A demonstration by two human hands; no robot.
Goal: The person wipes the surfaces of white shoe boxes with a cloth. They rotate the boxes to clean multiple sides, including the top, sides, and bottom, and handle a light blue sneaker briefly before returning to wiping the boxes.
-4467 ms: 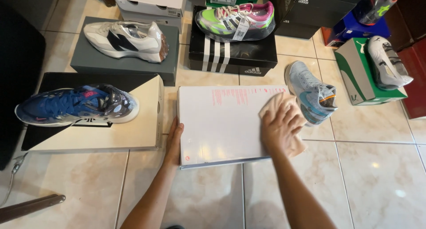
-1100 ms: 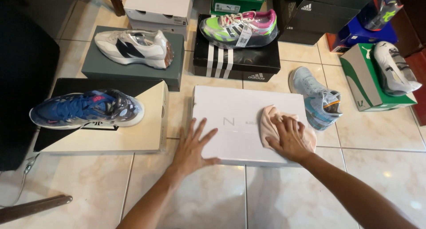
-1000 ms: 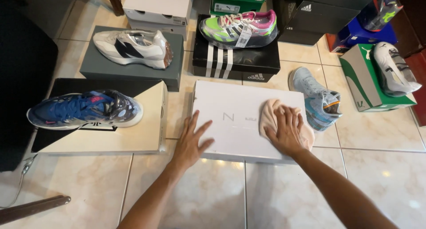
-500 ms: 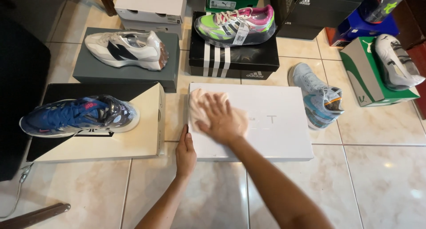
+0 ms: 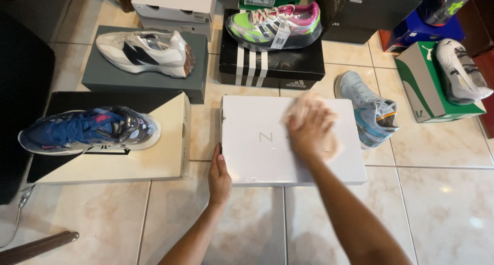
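Head view, looking down at a tiled floor (image 5: 442,193).

The flat white rectangular cardboard shoe box (image 5: 257,141) lay lid-up on the floor, between the cream-and-black box (image 5: 134,159) on its left and the loose light-blue running shoe (image 5: 371,108) on its right. The black box with white stripes (image 5: 270,64) stood just behind it.

Right hand (image 5: 311,131): laid flat on the lid, fingers spread, palm pressing a small pale pink cloth (image 5: 303,108) against the cardboard. The hand was motion-blurred; the cloth showed only at its edges around the fingers. No pinch visible, the cloth was held by pressure alone.

Left hand (image 5: 219,173): fingers together, set against the near left edge of the box, thumb side up along the wall, bracing rather than gripping.

Handling judgement: the box looked light and stiff at its edges and corners, but the broad lid panel would likely flex under a heavy press in the middle. The smooth cardboard on glazed tile should slide easily, hence a bracing hand at one edge made sense. Best hold: both short walls or two opposite corners, not the lid rim, which could lift off. The cloth was soft and limp and would bunch if pushed from one side.

Nearby: a blue patterned sneaker (image 5: 87,131) on the cream-and-black box.
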